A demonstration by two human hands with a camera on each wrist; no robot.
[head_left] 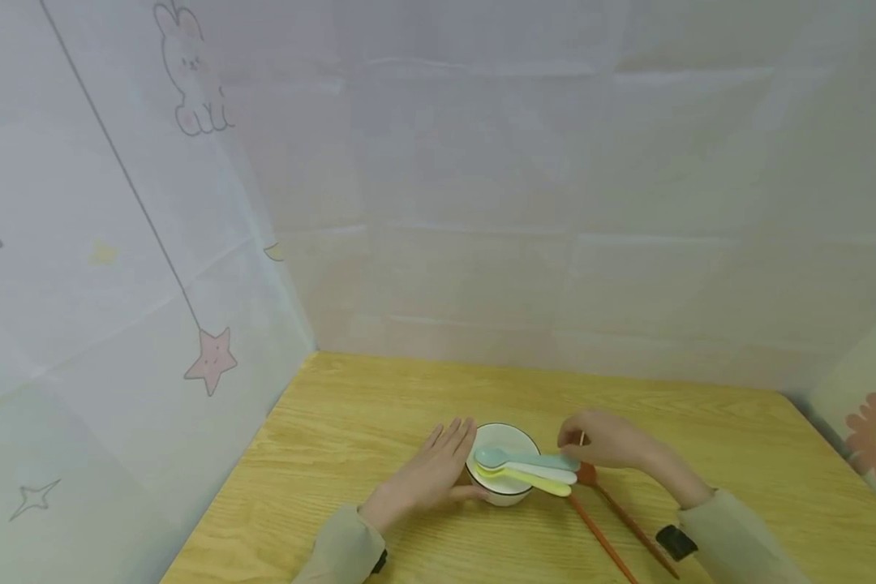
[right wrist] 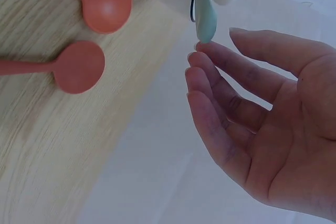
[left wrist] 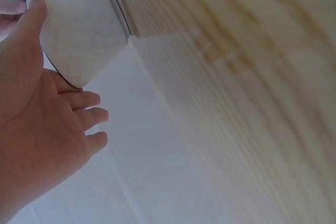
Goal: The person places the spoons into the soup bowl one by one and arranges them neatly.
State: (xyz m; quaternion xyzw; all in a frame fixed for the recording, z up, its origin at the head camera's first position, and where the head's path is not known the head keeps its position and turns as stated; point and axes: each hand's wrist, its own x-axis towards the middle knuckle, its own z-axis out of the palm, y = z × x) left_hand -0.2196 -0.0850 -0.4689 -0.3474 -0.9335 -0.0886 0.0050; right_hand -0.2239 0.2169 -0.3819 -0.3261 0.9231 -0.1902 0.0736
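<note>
A white bowl with a dark rim (head_left: 509,435) stands on the table. My left hand (head_left: 433,472) holds its left side, the thumb along the near wall and the fingers round the far side. In the left wrist view, the thumb presses the bowl's outer wall (left wrist: 86,30). Three small spoons lie across the bowl: pale teal (head_left: 543,461), white (head_left: 555,474) and yellow (head_left: 540,482). Their handles stick out to the right. My right hand (head_left: 613,442) is at the teal handle's end. In the right wrist view its fingertips nearly meet the handle (right wrist: 206,22), while the thumb stays apart.
Two long orange-red utensils with round heads lie to the right of the bowl, one with a brownish handle (head_left: 635,526), the other with an orange handle (head_left: 604,542). A wooden table (head_left: 321,462) carries everything. Pale printed cloth (head_left: 467,284) hangs behind and at the sides.
</note>
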